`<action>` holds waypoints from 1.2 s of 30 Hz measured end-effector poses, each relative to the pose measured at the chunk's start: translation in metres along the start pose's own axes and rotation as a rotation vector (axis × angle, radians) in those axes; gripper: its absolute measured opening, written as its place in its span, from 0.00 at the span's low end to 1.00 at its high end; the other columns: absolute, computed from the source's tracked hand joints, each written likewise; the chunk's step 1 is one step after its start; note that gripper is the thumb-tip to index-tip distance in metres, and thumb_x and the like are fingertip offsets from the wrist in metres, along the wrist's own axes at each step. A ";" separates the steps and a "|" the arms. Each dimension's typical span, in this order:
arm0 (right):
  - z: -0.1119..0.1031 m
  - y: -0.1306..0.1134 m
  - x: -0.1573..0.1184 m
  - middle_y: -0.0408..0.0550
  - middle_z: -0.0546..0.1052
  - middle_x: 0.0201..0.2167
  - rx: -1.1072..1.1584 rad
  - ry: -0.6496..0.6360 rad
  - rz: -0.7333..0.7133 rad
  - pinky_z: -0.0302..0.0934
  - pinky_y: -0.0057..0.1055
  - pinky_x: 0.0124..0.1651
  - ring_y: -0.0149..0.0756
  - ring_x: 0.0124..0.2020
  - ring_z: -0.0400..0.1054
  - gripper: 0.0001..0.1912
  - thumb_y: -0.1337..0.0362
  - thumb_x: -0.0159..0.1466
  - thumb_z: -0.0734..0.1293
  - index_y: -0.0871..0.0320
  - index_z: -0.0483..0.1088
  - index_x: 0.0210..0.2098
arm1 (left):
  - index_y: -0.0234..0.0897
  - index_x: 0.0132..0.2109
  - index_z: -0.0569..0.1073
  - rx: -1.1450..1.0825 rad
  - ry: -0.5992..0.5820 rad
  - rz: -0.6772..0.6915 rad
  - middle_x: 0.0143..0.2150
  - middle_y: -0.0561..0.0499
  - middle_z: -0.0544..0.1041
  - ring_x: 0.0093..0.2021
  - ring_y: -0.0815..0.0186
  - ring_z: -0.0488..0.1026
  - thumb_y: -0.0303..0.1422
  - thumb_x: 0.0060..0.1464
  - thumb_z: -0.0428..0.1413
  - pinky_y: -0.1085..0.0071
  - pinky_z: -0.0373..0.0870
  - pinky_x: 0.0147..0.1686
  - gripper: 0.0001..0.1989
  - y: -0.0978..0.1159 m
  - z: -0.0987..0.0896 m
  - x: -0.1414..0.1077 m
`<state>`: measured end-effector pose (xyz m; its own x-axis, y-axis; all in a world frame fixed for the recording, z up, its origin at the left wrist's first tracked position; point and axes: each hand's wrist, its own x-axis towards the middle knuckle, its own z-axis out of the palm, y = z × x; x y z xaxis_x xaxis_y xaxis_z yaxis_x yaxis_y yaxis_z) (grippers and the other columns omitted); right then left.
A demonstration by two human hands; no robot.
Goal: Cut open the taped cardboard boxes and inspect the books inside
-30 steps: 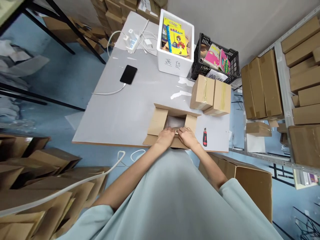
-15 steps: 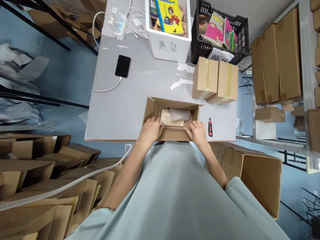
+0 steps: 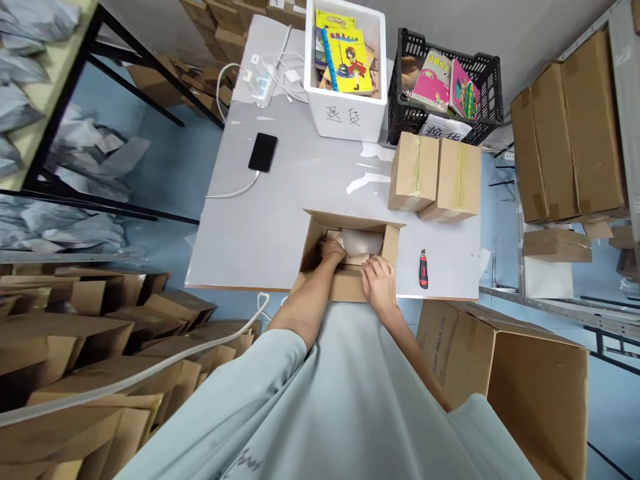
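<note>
An open cardboard box [image 3: 350, 287] stands at the table's near edge in front of my body. Inside lie a tan paper-like packing piece [image 3: 357, 259] and a whitish translucent sheet [image 3: 361, 243]; what is under them is hidden. My left hand [image 3: 333, 251] reaches into the box at its left side, touching the packing, with its fingertips mostly hidden. Over the near wall, toward the right, my right hand [image 3: 379, 279] curls its fingers around the cardboard edge. A red and black box cutter [image 3: 423, 269] lies on the table to the right of the box.
Two taped cartons [image 3: 414, 172] stand at the table's right. Behind are a white foam bin [image 3: 345, 120] of books and a black crate [image 3: 407, 107]. A phone [image 3: 263, 153] and power strip [image 3: 262, 87] lie left. A large open carton [image 3: 465, 347] stands right, below the table.
My left hand has moved from the near wall down into the box. My right hand has shifted inward along the near edge. The view has tilted and shifted slightly.
</note>
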<state>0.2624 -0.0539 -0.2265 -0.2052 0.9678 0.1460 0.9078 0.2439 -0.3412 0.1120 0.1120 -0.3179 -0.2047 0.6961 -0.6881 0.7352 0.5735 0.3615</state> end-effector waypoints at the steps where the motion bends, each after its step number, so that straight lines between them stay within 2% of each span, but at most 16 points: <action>1: 0.002 0.001 -0.001 0.58 0.86 0.61 0.012 0.004 -0.008 0.62 0.47 0.71 0.50 0.71 0.73 0.13 0.70 0.81 0.66 0.57 0.82 0.59 | 0.33 0.69 0.77 0.022 0.016 -0.038 0.68 0.35 0.78 0.62 0.48 0.81 0.42 0.72 0.70 0.49 0.84 0.61 0.27 -0.001 0.003 0.001; 3: 0.006 0.004 -0.002 0.57 0.86 0.60 0.035 0.005 -0.028 0.62 0.47 0.72 0.49 0.71 0.73 0.14 0.71 0.81 0.66 0.57 0.83 0.58 | 0.32 0.68 0.77 0.058 0.001 -0.083 0.67 0.35 0.78 0.62 0.48 0.81 0.42 0.72 0.70 0.49 0.84 0.61 0.27 -0.003 0.004 0.002; 7: 0.013 0.006 0.003 0.56 0.87 0.59 0.054 0.019 -0.047 0.62 0.47 0.73 0.48 0.70 0.74 0.13 0.71 0.80 0.67 0.57 0.83 0.57 | 0.35 0.68 0.78 0.057 -0.141 -0.092 0.66 0.37 0.79 0.62 0.49 0.81 0.42 0.73 0.69 0.50 0.84 0.60 0.25 -0.004 -0.007 0.001; 12: 0.019 0.007 0.008 0.55 0.88 0.58 0.052 0.044 -0.057 0.63 0.48 0.72 0.48 0.68 0.75 0.15 0.71 0.80 0.66 0.55 0.84 0.58 | 0.35 0.66 0.79 -0.006 -0.213 0.018 0.64 0.40 0.81 0.59 0.50 0.83 0.42 0.74 0.67 0.51 0.85 0.58 0.21 0.000 -0.034 -0.019; 14: 0.020 0.008 0.008 0.54 0.88 0.57 0.056 0.047 -0.049 0.64 0.49 0.72 0.49 0.68 0.75 0.15 0.70 0.81 0.66 0.54 0.84 0.58 | 0.33 0.59 0.82 -0.024 -0.184 0.115 0.58 0.41 0.85 0.57 0.51 0.84 0.39 0.73 0.68 0.57 0.83 0.57 0.16 -0.001 -0.045 -0.038; 17: 0.019 0.008 0.009 0.54 0.88 0.56 0.090 0.052 -0.052 0.65 0.49 0.72 0.48 0.66 0.76 0.16 0.69 0.81 0.65 0.55 0.84 0.58 | 0.36 0.54 0.84 -0.038 -0.089 0.276 0.53 0.42 0.89 0.57 0.49 0.86 0.34 0.69 0.68 0.65 0.78 0.54 0.11 -0.009 -0.065 -0.075; 20: 0.016 0.006 0.013 0.55 0.88 0.56 0.140 0.055 -0.039 0.67 0.49 0.72 0.48 0.65 0.78 0.17 0.67 0.82 0.64 0.55 0.84 0.60 | 0.40 0.55 0.84 -0.037 0.019 0.393 0.53 0.42 0.90 0.56 0.48 0.86 0.35 0.67 0.65 0.64 0.75 0.54 0.12 -0.028 -0.091 -0.115; 22: 0.013 0.003 0.016 0.57 0.88 0.57 0.195 0.044 -0.009 0.68 0.51 0.72 0.49 0.64 0.78 0.19 0.64 0.82 0.63 0.55 0.82 0.64 | 0.42 0.52 0.83 -0.063 0.116 0.464 0.49 0.43 0.90 0.51 0.46 0.86 0.37 0.65 0.63 0.61 0.76 0.51 0.11 -0.044 -0.111 -0.136; 25: 0.004 -0.006 0.022 0.61 0.86 0.61 0.361 0.063 0.100 0.69 0.56 0.74 0.52 0.65 0.78 0.24 0.56 0.82 0.64 0.56 0.78 0.71 | 0.43 0.49 0.83 -0.364 0.144 0.484 0.45 0.46 0.90 0.44 0.48 0.86 0.44 0.60 0.64 0.60 0.79 0.47 0.14 -0.064 -0.138 -0.160; 28: -0.013 -0.019 0.035 0.66 0.79 0.71 0.658 0.203 0.314 0.70 0.57 0.74 0.55 0.70 0.76 0.37 0.44 0.78 0.70 0.58 0.71 0.77 | 0.39 0.50 0.84 -0.878 0.080 0.508 0.49 0.43 0.90 0.47 0.46 0.87 0.53 0.49 0.73 0.59 0.84 0.46 0.28 -0.069 -0.154 -0.178; 31: -0.046 -0.036 0.063 0.68 0.75 0.75 1.032 0.331 0.451 0.75 0.53 0.71 0.53 0.68 0.79 0.51 0.37 0.71 0.75 0.59 0.62 0.82 | 0.36 0.52 0.84 -1.279 0.035 0.522 0.52 0.40 0.90 0.52 0.45 0.88 0.58 0.41 0.81 0.58 0.87 0.48 0.39 -0.053 -0.163 -0.197; 33: -0.076 -0.052 0.091 0.67 0.78 0.72 1.210 0.361 0.405 0.77 0.51 0.70 0.52 0.67 0.81 0.54 0.37 0.69 0.78 0.58 0.62 0.82 | 0.37 0.54 0.83 -1.464 -0.009 0.546 0.54 0.39 0.89 0.54 0.45 0.88 0.58 0.41 0.82 0.57 0.89 0.50 0.41 -0.031 -0.170 -0.207; 36: -0.126 -0.083 0.140 0.67 0.81 0.70 1.269 0.471 0.222 0.76 0.50 0.71 0.53 0.70 0.79 0.51 0.39 0.68 0.80 0.59 0.66 0.79 | 0.38 0.56 0.83 -1.626 -0.041 0.730 0.60 0.38 0.88 0.60 0.45 0.87 0.54 0.42 0.84 0.55 0.89 0.56 0.40 0.010 -0.190 -0.219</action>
<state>0.2042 0.0534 -0.0611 0.2731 0.9432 0.1891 -0.1021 0.2238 -0.9693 0.0414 0.0476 -0.0437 -0.1274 0.9841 -0.1240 -0.6611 0.0090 0.7503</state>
